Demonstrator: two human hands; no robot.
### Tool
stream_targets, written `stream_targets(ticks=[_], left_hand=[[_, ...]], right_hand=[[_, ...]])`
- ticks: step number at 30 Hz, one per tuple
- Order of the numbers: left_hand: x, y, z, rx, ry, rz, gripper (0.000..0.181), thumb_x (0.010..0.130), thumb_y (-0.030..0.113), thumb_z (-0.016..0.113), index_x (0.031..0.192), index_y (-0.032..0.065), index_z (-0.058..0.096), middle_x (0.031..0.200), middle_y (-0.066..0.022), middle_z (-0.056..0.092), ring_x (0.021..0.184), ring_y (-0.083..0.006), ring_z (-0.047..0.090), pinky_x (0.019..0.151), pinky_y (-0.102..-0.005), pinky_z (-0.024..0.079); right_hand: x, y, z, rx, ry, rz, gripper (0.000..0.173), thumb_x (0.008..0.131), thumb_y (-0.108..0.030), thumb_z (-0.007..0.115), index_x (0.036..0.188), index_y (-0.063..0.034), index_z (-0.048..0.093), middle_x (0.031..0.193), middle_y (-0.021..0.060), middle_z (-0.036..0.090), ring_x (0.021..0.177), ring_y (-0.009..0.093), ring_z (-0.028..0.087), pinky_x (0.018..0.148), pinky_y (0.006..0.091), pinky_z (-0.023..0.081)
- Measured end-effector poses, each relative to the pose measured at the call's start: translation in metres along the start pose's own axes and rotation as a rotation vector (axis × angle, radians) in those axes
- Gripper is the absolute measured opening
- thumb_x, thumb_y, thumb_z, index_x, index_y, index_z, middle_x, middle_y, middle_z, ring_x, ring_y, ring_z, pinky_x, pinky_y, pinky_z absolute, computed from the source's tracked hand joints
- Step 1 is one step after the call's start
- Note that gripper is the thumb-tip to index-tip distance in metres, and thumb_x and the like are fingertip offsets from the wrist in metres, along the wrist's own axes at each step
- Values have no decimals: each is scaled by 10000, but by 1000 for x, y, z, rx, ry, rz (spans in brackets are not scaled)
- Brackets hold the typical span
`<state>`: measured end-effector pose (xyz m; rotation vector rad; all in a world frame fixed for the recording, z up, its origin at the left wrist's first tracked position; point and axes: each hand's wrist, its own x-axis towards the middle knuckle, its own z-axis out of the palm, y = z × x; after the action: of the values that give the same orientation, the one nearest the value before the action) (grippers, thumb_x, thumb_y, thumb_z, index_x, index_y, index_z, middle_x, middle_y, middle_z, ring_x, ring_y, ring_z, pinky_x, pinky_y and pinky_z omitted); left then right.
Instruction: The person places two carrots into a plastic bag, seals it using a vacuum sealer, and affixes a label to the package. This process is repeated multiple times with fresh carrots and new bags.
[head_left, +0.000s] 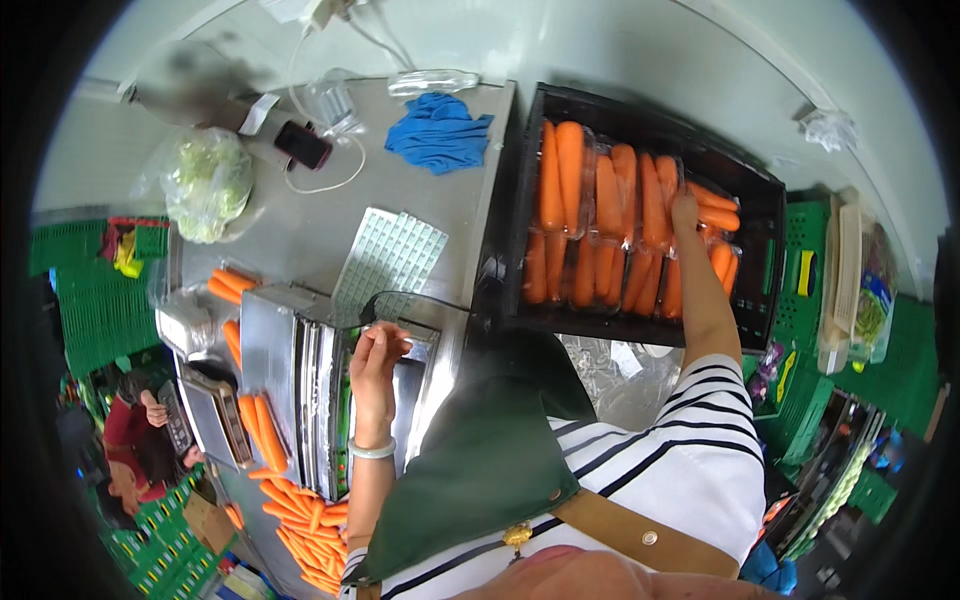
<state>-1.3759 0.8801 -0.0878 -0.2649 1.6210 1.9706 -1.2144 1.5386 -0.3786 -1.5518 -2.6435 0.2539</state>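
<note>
My left hand (381, 351) is raised above the steel wrapping machine (274, 360), with its fingers curled together and nothing visible in them. A pale bracelet circles that wrist. My right hand (684, 208) reaches into a black plastic crate (645, 330). Its fingers touch the right edge of a film-wrapped pack of carrots (654, 202); whether they grip it is hidden. Several similar packs lie in two rows inside the crate. At the crate's right side, one carrot pack (716, 206) lies crosswise. Loose carrots (307, 532) are heaped beside the machine.
A sheet of labels (390, 259), a blue cloth (439, 135), a phone (303, 145) and bagged green vegetables (206, 184) lie on the steel table (480, 217). A scale (214, 412) stands left of the machine. Another person (135, 442) is at far left. Green crates (802, 255) stand at right.
</note>
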Motion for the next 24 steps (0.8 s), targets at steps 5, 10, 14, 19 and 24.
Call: stream_targets(ticks=[5,10,14,19,24], left_hand=[[-20,0,-46,157,13,53,239,1047,215,567,1146,6,630,1053,-77,694,936,-159,645,885,-311,510],[-67,2,-192,420,455,275,259,1028,204,593,1187,2,627,1110,-85,682,1006,-182,635,931,-316,493],[-105,7,-316,1062,1213,435,512,946,311,699,1344,21,558,1318,-171,614,1248,-319,561,1061,-405,430],[-108,-21,-420,1364,1085,262,636,854,468,746,1327,66,607,1351,-162,615,1267,-365,547,1091,-456,408],[-81,-11,-394,1264,896,494,595,837,505,734,1227,59,685,1291,-154,663,1201,-365,591,1061,-467,427]], right_hand=[[-5,0,-12,-256,-61,-140,391,1000,-347,494,1069,-12,685,1037,239,692,960,393,686,815,478,566],[-9,-15,-55,255,130,18,348,926,-180,596,1200,34,620,1191,235,630,1124,389,620,967,444,511],[-88,-187,-164,451,366,-321,344,885,-46,632,1214,47,599,1176,215,621,1113,366,607,976,431,499],[-217,-401,-191,644,113,-1077,346,864,38,609,1209,32,576,1275,180,554,1147,308,585,968,387,480],[-419,-550,-168,838,-542,-1453,337,852,-25,625,1188,-31,595,1322,165,533,1268,363,501,1097,430,389]])
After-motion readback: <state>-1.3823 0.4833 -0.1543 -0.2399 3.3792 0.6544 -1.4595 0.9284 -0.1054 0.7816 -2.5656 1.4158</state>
